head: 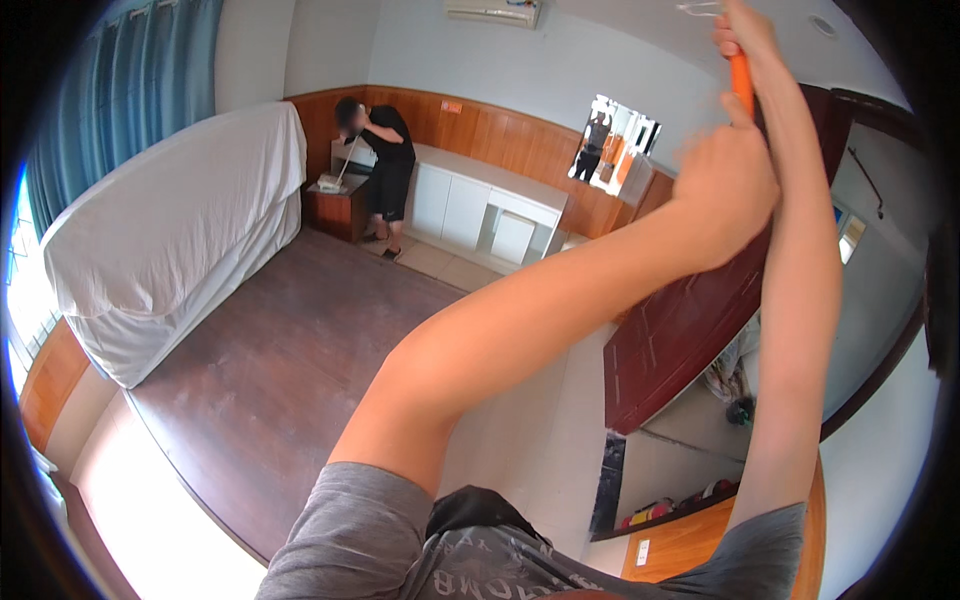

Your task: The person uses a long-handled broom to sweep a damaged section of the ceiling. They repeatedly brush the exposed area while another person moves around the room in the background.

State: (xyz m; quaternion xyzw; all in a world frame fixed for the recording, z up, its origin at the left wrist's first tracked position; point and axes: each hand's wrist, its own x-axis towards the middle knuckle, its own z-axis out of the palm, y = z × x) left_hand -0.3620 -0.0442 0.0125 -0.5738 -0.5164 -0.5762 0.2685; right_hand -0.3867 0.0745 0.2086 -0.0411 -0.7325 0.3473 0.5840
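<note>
Both my arms are raised towards the upper right. My right hand (746, 34), near the top rim, is closed around an orange handle (741, 79). Below it, my left hand (727, 184) is blurred by motion and closed at the handle's lower end, with its thumb up along it. A thin whitish wire part (697, 9) shows beside my right hand, cut off by the top of the picture; what tool it belongs to cannot be told. My forearms cross in view just under the hands.
Across the room a person (390, 150) in black bends over a small brown cabinet (334, 214), holding a thin stick. A sheet-covered upright object (180, 217) stands left of a dark brown platform (300, 352). A dark red door (675, 352) stands at the right, past white cabinets (465, 210).
</note>
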